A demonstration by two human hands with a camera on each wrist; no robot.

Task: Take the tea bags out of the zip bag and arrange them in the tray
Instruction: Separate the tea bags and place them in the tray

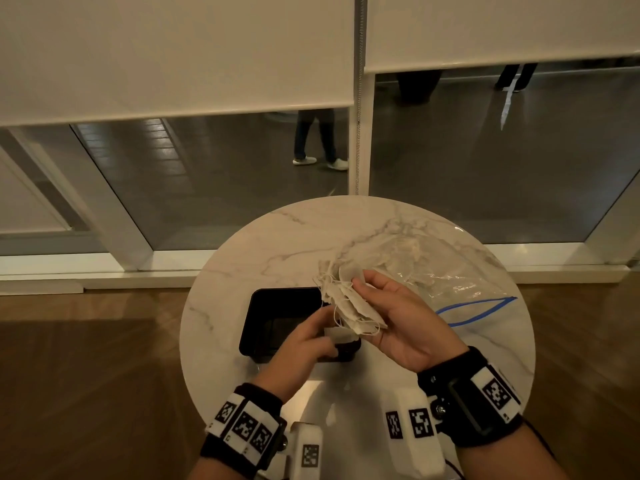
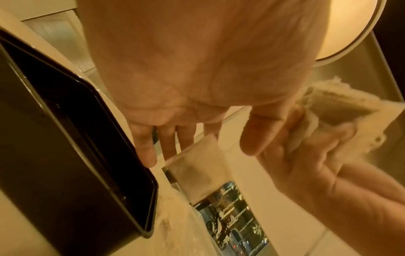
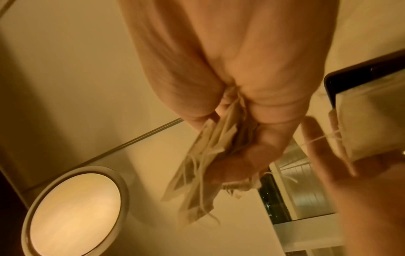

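Note:
My right hand (image 1: 367, 296) is raised palm-up over the round table and grips a bunch of tea bags (image 1: 346, 299) with tangled strings, which fans out past its fingers (image 3: 201, 164). My left hand (image 1: 325, 327) pinches a single tea bag (image 1: 337, 336) just above the right end of the black tray (image 1: 263, 317). In the left wrist view this tea bag (image 2: 197, 173) hangs below the fingers beside the tray's rim (image 2: 140, 173). A string runs from it toward the bunch. The clear zip bag (image 1: 450, 271) with a blue zip lies open on the table to the right, with more tea bags inside.
The marble table (image 1: 242, 258) is small and round, its edge close around the tray and bag. Behind it are glass panels with lowered blinds; a person's legs (image 1: 318, 140) stand beyond the glass. Wood floor surrounds the table.

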